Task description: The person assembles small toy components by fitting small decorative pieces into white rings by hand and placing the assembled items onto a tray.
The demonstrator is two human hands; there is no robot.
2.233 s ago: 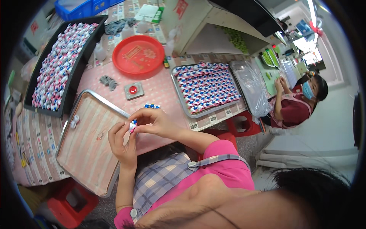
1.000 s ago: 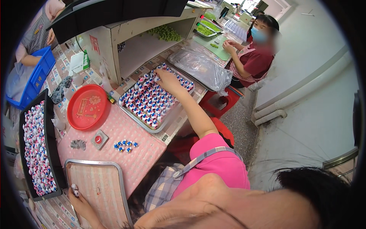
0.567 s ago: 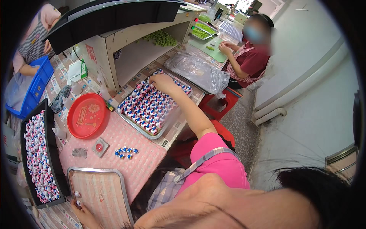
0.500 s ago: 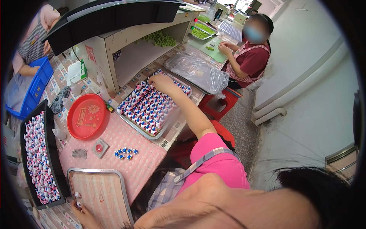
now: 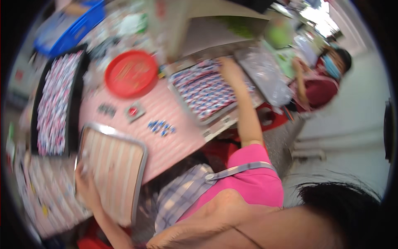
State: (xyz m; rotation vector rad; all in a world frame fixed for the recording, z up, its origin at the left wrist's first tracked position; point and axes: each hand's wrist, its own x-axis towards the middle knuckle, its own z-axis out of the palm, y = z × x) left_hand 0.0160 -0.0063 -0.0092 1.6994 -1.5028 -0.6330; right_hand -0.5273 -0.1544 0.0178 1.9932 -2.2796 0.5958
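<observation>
My right hand [image 5: 230, 69] reaches over the far edge of a metal tray [image 5: 200, 120] packed with rows of small blue, white and pink figures [image 5: 207, 89]. Its fingers are smeared by motion, so I cannot see whether they hold one. My left hand [image 5: 86, 184] is at the left rim of a second metal tray [image 5: 118, 174], which has a striped, pinkish bottom. A small whitish piece [image 5: 86, 168] shows by its fingertips, too blurred to tell whether it is held. Beyond that tray, a loose group of small blue-and-white pieces [image 5: 161, 128] lies on the pink mat [image 5: 178, 155].
A black bin [image 5: 76, 103] full of similar pieces stands at left. Nearby are a red round plate [image 5: 131, 74], a small square holder with a red centre [image 5: 134, 112] and a blue crate [image 5: 74, 35]. Plastic-covered trays [image 5: 265, 74] lie right, before a masked co-worker [image 5: 321, 89].
The view has swung, shifting the table to the right and the near tray upward in the picture. My right hand stays over the filled tray, my left by the near tray's left rim.
</observation>
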